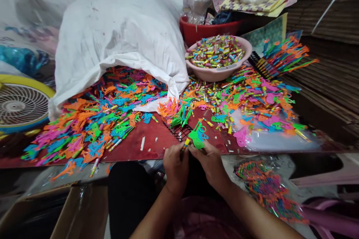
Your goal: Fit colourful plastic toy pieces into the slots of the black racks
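Close together at the red table's front edge, both my hands are closed. My left hand [176, 162] pinches a small tube with yellow and red bands [186, 142], held tilted. My right hand [209, 160] grips a green plastic toy piece [197, 140] with a perforated, fan-like end; a blue plastic piece [202, 132] shows right behind it. Just beyond my hands lies a black grid rack [179, 133], with several orange, pink and green plastic pieces standing at its far end. My fingertips are partly hidden by the pieces.
A white sack [120, 26] spills a heap of colourful plastic pieces [95, 130] at left. A pink basin [214, 73] holds many small banded tubes. Another loaded black rack [256, 63] stands at right. A yellow-rimmed fan [24, 101] and cardboard box [81, 209] are left.
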Demonstrator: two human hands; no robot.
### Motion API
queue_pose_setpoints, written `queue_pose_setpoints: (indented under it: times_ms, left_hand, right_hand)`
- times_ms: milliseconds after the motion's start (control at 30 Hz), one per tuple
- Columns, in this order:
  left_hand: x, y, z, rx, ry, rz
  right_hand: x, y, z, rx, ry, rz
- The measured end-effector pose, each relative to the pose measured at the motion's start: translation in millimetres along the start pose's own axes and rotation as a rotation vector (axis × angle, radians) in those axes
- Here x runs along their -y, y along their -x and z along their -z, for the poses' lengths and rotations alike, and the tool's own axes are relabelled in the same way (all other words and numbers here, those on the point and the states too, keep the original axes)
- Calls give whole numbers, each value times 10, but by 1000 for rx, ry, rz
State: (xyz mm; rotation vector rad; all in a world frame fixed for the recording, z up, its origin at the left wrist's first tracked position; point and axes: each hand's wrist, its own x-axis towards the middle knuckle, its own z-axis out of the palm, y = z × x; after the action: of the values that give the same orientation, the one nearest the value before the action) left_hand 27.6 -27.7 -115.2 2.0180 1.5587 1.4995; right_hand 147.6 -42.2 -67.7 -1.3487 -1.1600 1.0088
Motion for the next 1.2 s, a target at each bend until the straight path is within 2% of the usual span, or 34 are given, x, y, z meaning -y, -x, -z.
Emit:
queue_pose_setpoints:
  times_ms: [133,233,300,367,400,467,533,633,733,800,1000,1200]
  left_hand:
    - [-12,9,60,60,21,-111]
    - [3,-55,173,125,57,-173]
    - [95,-170,251,61,76,-124]
    - [263,-350,297,-93,82,52]
    - [365,-457,302,-132,69,145]
    - [572,-674,279,-46,131,211]
    - [739,-853,229,134,234,166]
    - [870,-992,151,287,432,146]
    - [907,-1002,84,363,575,159]
    - [923,-981,43,346,594,155]
    - [956,-939,2,222,367,117]
    - [848,-902,108,189,192,137]
  right_hand:
    - [-37,-45,4,55,-137,-87]
    - [-42,-109,72,-8,-233,-119]
    - [-37,-174,136,-77,-246,-125]
    - [-30,-244,203,-93,-219,-115]
    - [-28,-275,233,-89,-201,-106]
    - [-29,-323,284,-80,-173,-86]
    - [-38,-348,329,-64,-139,-80]
    - [-55,-360,404,-12,-83,-87]
    - [-55,-363,488,18,-98,-124]
    - [-40,-369,528,-3,-123,-140]
    - [-14,-416,532,-157,-135,-96]
    - [-83,-444,469,-184,-121,-20]
